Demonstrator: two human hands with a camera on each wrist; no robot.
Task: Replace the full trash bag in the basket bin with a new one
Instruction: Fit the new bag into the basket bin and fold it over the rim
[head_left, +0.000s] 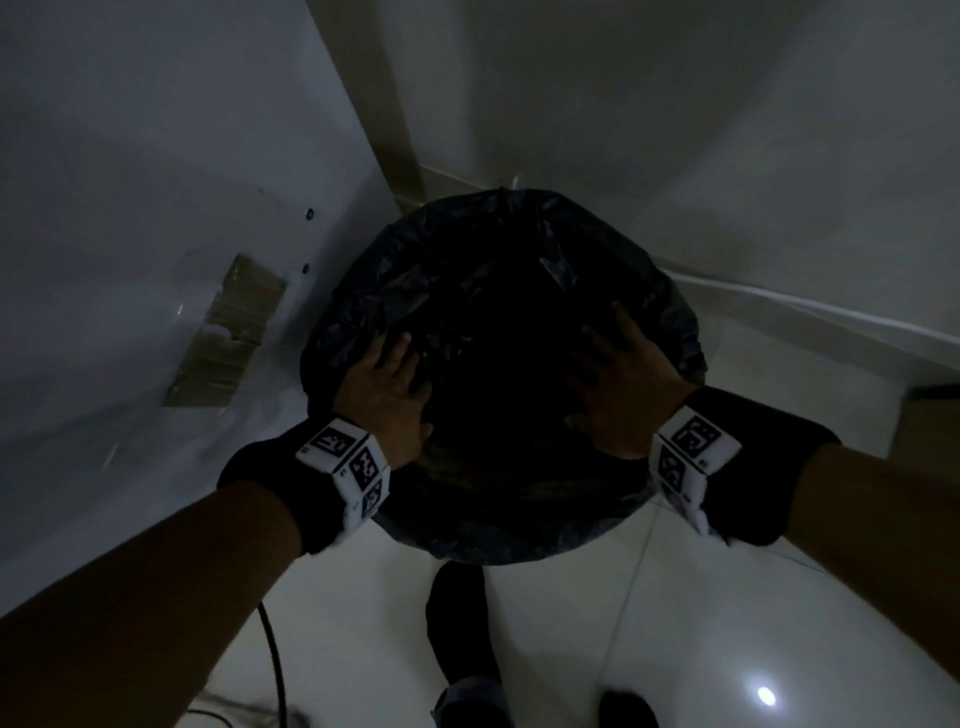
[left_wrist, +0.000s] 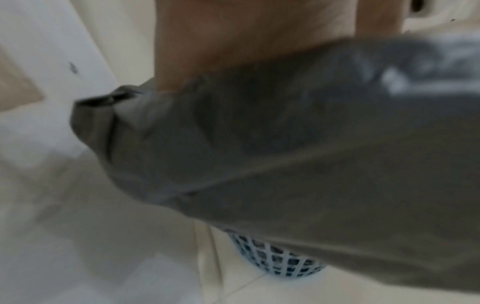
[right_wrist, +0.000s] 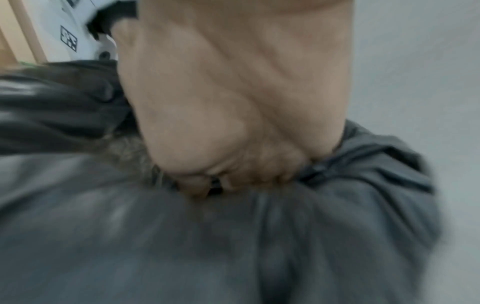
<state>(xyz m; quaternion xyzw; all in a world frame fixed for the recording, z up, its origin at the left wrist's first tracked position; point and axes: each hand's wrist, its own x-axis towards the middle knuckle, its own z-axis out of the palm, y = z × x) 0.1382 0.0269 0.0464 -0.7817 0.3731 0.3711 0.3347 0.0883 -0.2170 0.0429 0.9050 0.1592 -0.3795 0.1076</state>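
A black trash bag (head_left: 498, 270) lines a round bin standing in a corner; its inside is too dark to see. My left hand (head_left: 387, 379) lies over the bag's left rim and my right hand (head_left: 618, 374) over the right rim. In the right wrist view my right hand (right_wrist: 207, 185) has its fingertips curled into a gathered fold of the bag (right_wrist: 233, 246). In the left wrist view the bag film (left_wrist: 285, 144) is drawn up over my left hand (left_wrist: 221, 41), hiding the fingers. The blue lattice basket (left_wrist: 280, 261) shows below it.
White walls meet right behind the bin. A brown taped patch (head_left: 228, 332) sits on the left panel. A black cable (head_left: 272, 665) runs along the glossy tiled floor near my foot (head_left: 457, 623). A brown box edge (head_left: 930, 415) is at the right.
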